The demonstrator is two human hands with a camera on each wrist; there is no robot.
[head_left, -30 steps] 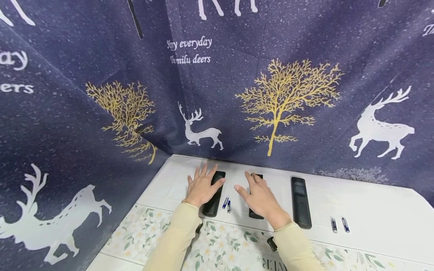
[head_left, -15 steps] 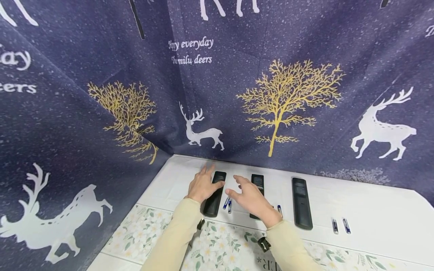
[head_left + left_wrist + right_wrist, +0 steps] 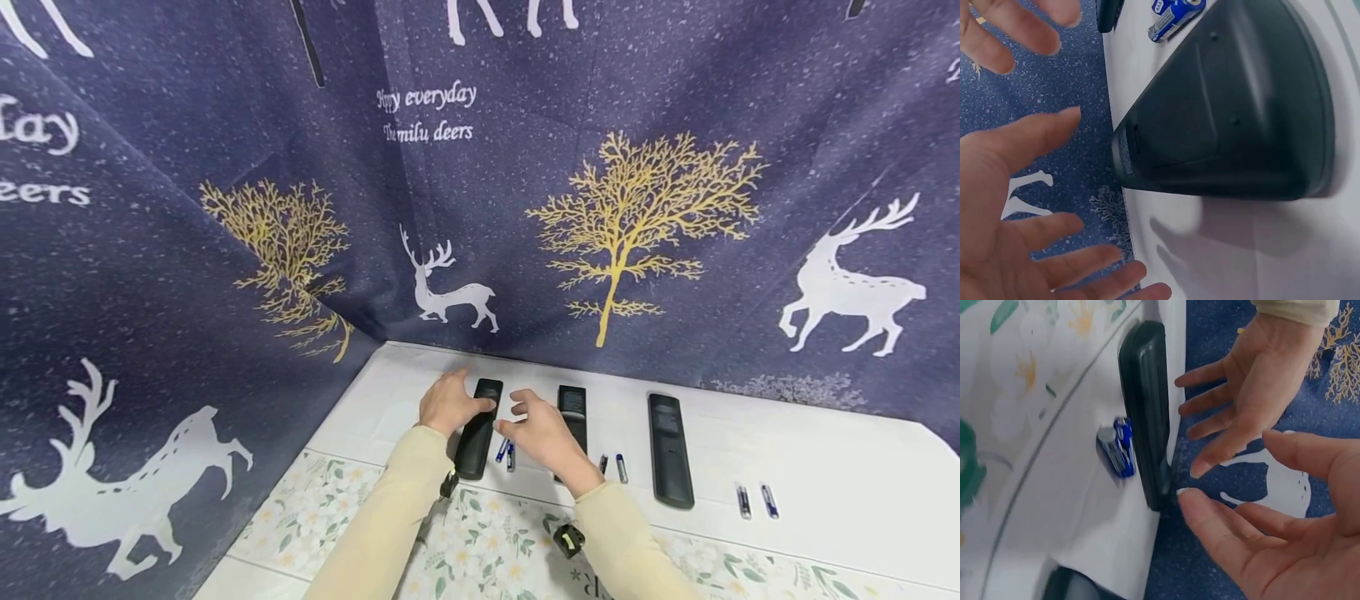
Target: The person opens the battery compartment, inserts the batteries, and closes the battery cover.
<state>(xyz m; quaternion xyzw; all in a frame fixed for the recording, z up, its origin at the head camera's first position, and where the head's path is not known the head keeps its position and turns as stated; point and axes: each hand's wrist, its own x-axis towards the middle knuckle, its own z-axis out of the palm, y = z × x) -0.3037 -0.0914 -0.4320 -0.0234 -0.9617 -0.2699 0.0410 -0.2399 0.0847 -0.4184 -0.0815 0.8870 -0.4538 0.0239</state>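
Observation:
Three black remote controls lie on the white table. Over the far end of the leftmost remote point(image 3: 474, 454) hovers my left hand point(image 3: 448, 406), fingers spread and holding nothing. In the left wrist view that remote point(image 3: 1210, 125) lies with its battery cover upward, apart from the left hand point(image 3: 997, 231). My right hand point(image 3: 546, 433) is between the leftmost and middle remote point(image 3: 573, 408), its fingers loosely bent with nothing in them. Beneath it lie two blue-and-silver batteries point(image 3: 506, 454). The right wrist view has both the right hand point(image 3: 1272, 544) and left hand point(image 3: 1260, 400) raised above the table.
Another remote point(image 3: 670, 450) lies to the right, with two batteries point(image 3: 757, 502) beyond it. Two more batteries point(image 3: 612, 467) sit by the middle remote. A floral mat point(image 3: 487, 542) covers the near part, and a dark blue deer-print cloth point(image 3: 525, 208) hangs behind.
My right hand has moved left, off the middle remote toward the leftmost one, uncovering two batteries. The left hand's fingers have drawn in from a wide spread. The remotes stay put.

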